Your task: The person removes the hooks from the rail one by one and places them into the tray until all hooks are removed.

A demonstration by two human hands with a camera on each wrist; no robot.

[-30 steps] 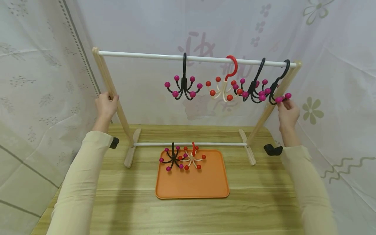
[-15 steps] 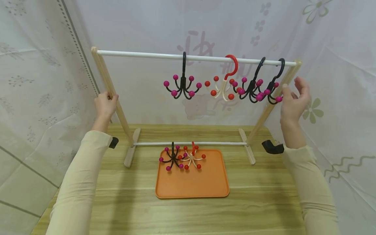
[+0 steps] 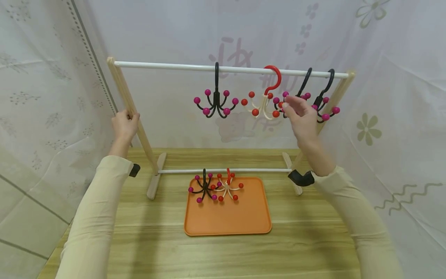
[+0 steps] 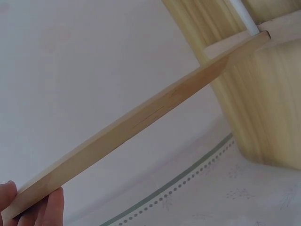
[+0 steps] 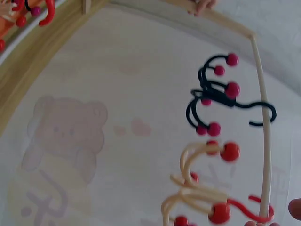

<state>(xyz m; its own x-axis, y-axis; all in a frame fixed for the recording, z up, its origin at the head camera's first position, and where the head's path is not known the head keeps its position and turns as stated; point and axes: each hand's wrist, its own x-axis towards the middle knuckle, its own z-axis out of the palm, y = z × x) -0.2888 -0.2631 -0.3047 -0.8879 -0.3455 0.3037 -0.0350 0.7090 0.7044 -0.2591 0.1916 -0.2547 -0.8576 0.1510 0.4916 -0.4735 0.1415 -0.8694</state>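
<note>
The right hand [image 3: 301, 116] is raised with fingers loosely spread, gripping nothing, directly in front of the black multi-prong hook with magenta ball tips [image 3: 302, 93], third along the white rail [image 3: 167, 66]. The hook hangs vertically, just behind the fingertips. The left hand [image 3: 124, 124] grips the wooden rack's left leg [image 3: 134, 112].

Black pink-tipped hook [image 3: 302, 95], apparently hanging on rod [image 3: 174, 66]

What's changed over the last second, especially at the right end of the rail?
The right hand let go of the rightmost black hook, which hangs free, and moved left to the next black hook. The left hand still grips the wooden upright. The two hooks in the orange tray are unmoved.
</note>
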